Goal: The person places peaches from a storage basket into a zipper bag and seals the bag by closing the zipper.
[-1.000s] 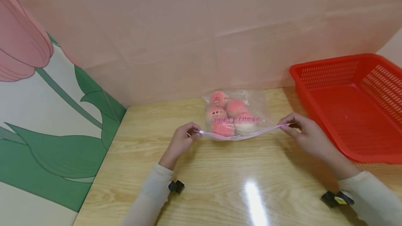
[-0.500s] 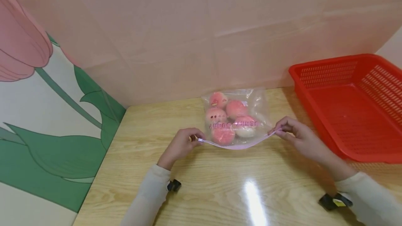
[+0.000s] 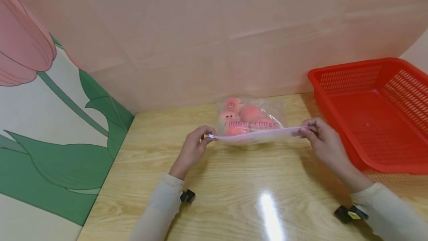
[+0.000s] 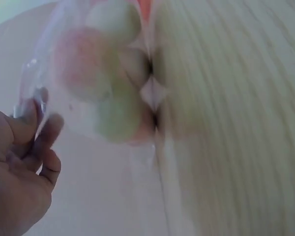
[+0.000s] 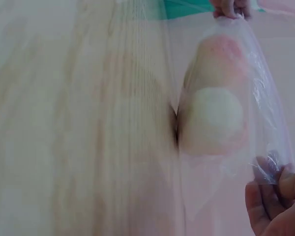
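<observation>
A clear zip bag (image 3: 277, 116) with dark pink lettering lies on the wooden table, several pink and pale peaches (image 3: 251, 113) inside it. My left hand (image 3: 195, 146) pinches the bag's left corner beside a small white slider (image 3: 211, 136). At the opposite corner, my right hand (image 3: 322, 137) grips the end of the pinkish zip strip (image 3: 260, 134) between thumb and fingers. The strip is stretched nearly straight between both hands and lifted toward me. In the right wrist view the peaches (image 5: 216, 115) rest low in the bag, under the raised mouth edge.
A red plastic basket (image 3: 367, 122) with slotted sides stands at the right, close by my right forearm. Behind the table (image 3: 217, 196) rises a pinkish wall covering (image 3: 187, 40). A painted tulip panel (image 3: 67, 122) borders the left side.
The zip strip dipped toward me half a second ago with a sagging curve. Now both hands are raised and farther apart, and the strip is pulled nearly straight over the front peaches.
</observation>
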Demonstrator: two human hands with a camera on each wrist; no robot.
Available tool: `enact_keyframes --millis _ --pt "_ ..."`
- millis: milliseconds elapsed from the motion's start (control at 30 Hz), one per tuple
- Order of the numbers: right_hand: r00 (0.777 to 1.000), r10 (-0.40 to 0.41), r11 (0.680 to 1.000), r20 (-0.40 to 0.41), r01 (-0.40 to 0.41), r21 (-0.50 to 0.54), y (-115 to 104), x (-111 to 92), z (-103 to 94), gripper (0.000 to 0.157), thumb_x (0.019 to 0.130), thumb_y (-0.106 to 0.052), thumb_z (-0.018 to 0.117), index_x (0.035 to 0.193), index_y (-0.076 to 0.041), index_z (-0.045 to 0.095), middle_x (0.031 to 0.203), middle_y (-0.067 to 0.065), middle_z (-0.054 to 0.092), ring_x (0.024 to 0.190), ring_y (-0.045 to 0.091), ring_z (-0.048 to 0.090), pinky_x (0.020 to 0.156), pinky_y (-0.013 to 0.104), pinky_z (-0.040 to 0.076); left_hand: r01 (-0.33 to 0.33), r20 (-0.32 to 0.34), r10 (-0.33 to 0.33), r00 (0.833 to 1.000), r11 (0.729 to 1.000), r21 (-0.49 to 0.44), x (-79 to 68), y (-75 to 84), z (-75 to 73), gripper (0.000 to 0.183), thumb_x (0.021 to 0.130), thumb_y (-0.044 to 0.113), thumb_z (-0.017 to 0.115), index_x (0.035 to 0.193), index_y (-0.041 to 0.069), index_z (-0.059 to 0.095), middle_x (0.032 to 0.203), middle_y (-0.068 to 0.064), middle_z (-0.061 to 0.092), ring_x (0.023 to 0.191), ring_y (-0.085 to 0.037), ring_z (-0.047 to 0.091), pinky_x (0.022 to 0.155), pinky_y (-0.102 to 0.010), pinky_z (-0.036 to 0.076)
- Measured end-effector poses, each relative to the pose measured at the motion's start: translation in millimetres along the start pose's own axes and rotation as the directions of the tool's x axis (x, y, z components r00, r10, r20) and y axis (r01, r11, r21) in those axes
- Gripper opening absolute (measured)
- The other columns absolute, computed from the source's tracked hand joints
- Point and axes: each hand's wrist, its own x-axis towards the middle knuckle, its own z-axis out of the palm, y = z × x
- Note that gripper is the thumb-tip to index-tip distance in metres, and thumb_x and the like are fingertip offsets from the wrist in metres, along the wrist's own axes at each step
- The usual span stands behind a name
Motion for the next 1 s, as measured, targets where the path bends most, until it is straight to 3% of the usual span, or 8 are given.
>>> enact_keyframes --millis 167,267,400,567,767,900,1000 --pt "0.999 -0.033 0.999 0.007 0.033 -0.01 3 1 4.8 0.008 0.099 -0.005 0.057 0.105 0.0 0.057 0.092 0.019 0.071 0.074 -0.001 0.061 0.064 0.012 0.055 -0.004 0.068 0.0 0.998 0.998 0.055 -3.1 -4.5 -0.2 0.009 0.091 0.006 0.067 0.095 0.014 0.063 0.093 0.0 0.074 0.081 -0.011 0.062 0.08 -0.029 0.039" --pt "0.997 -0.069 0.997 0.013 0.07 -0.041 5 4 6.2 0.004 0.098 -0.002 0.058 0.101 0.001 0.059 0.087 0.016 0.07 0.071 -0.003 0.058 0.061 0.011 0.054 0.035 0.12 -0.039 0.992 0.999 0.036 -3.3 -9.3 1.6 0.008 0.092 0.007 0.066 0.096 0.014 0.064 0.093 0.0 0.074 0.084 -0.011 0.065 0.081 -0.028 0.046" --pt "0.997 -0.069 0.983 0.033 0.074 -0.167 6 7 2.0 0.005 0.096 -0.005 0.063 0.098 -0.004 0.059 0.084 0.011 0.071 0.07 0.002 0.056 0.057 0.012 0.046 0.106 0.168 -0.103 0.98 0.994 -0.008 -2.8 -14.8 4.6 0.008 0.095 0.008 0.063 0.1 0.012 0.068 0.096 -0.003 0.075 0.085 -0.011 0.067 0.076 -0.027 0.058" --pt "0.988 -0.094 0.934 0.119 0.129 -0.332 4 5 -5.7 0.017 0.09 -0.01 0.072 0.098 -0.009 0.058 0.086 0.009 0.071 0.073 0.02 0.06 0.057 0.023 0.045 0.166 0.177 -0.16 0.971 0.986 -0.022 -4.8 -15.7 3.3 0.009 0.096 0.008 0.062 0.099 0.012 0.07 0.095 -0.003 0.075 0.089 -0.014 0.071 0.081 -0.032 0.061" --pt "0.942 -0.251 0.871 0.224 0.321 -0.373 -1 -3 -7.1 0.027 0.079 -0.009 0.081 0.1 -0.012 0.063 0.091 0.005 0.073 0.076 0.022 0.068 0.061 0.035 0.055 0.158 0.211 -0.151 0.966 0.987 -0.02 -7.5 -15.0 -1.9 0.005 0.095 0.009 0.066 0.099 0.011 0.067 0.095 -0.003 0.075 0.095 -0.019 0.073 0.09 -0.034 0.061" --pt "0.905 -0.361 0.822 0.225 0.423 -0.381 -3 -7 -0.8 0.027 0.073 -0.013 0.086 0.093 -0.017 0.068 0.089 -0.003 0.071 0.08 0.022 0.068 0.067 0.04 0.056 0.191 0.233 -0.18 0.956 0.981 -0.025 -11.2 -15.1 -4.8 0.006 0.094 0.009 0.067 0.097 0.014 0.067 0.094 0.0 0.073 0.094 -0.015 0.071 0.092 -0.035 0.061" --pt "0.876 -0.441 0.793 0.193 0.481 -0.374 -10 -9 8.7 0.031 0.068 -0.016 0.089 0.09 -0.017 0.068 0.089 0.0 0.07 0.081 0.025 0.067 0.069 0.043 0.054 0.204 0.252 -0.188 0.949 0.978 -0.036 -14.1 -14.8 -5.8 0.008 0.093 0.008 0.068 0.096 0.016 0.067 0.094 0.001 0.072 0.094 -0.014 0.07 0.092 -0.037 0.061"
